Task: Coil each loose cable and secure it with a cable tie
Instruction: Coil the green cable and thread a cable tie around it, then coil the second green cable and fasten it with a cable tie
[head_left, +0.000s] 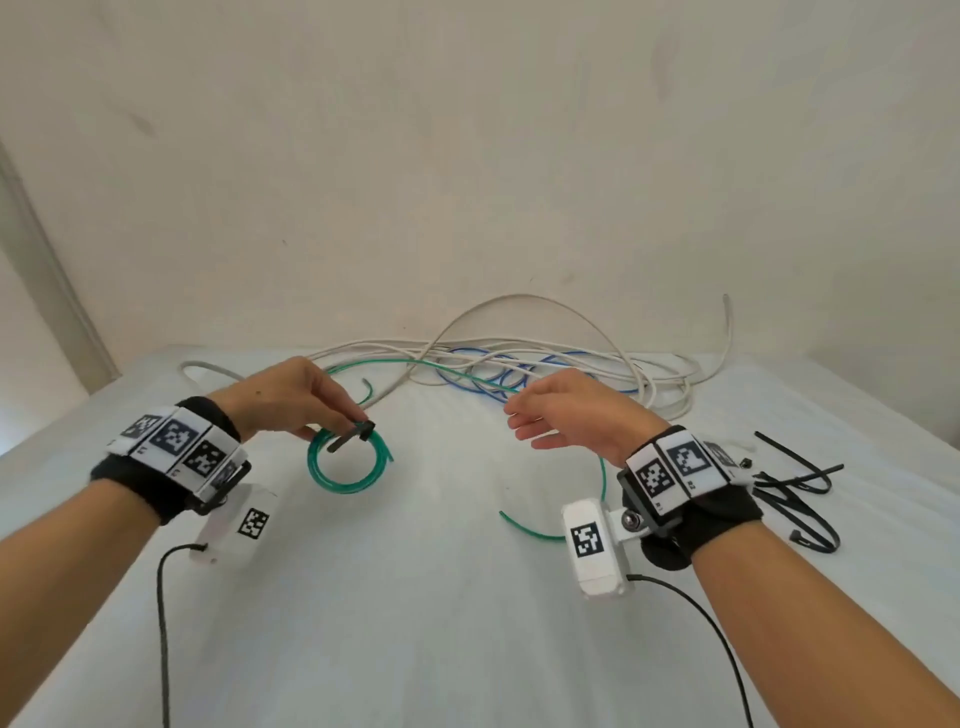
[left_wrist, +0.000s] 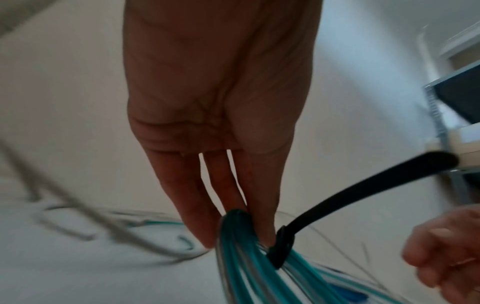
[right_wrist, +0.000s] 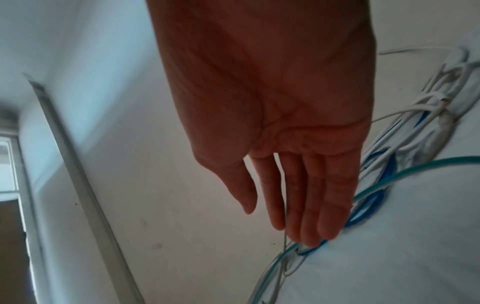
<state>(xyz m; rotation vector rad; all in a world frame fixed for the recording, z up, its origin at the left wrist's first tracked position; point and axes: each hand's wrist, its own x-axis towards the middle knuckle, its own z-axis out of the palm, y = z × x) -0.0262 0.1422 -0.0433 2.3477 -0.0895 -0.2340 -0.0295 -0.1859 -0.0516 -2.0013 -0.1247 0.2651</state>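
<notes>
- My left grip (head_left: 291, 400) pinches the green coil (head_left: 344, 464) at its top, fingers curled round the bundled turns; the coil hangs below the fingertips, just above the white surface (head_left: 467, 597).
- A black cable tie (head_left: 352, 438) wraps the coil directly beside my left fingertips (left_wrist: 265, 230); its free tail (left_wrist: 363, 191) sticks out toward my right grip.
- My right grip (head_left: 558, 415) is empty, fingers straight and relaxed, apart from the coil and level with my left grip.
- A loose green cable (right_wrist: 415, 166) passes under my right fingers (right_wrist: 311, 205); contact cannot be confirmed.
- Beyond both grips lies a tangle of white cables (head_left: 571, 353) and blue cables (head_left: 488, 371).
- Spare black cable ties (head_left: 795, 493) lie on the surface just outside my right wrist.
</notes>
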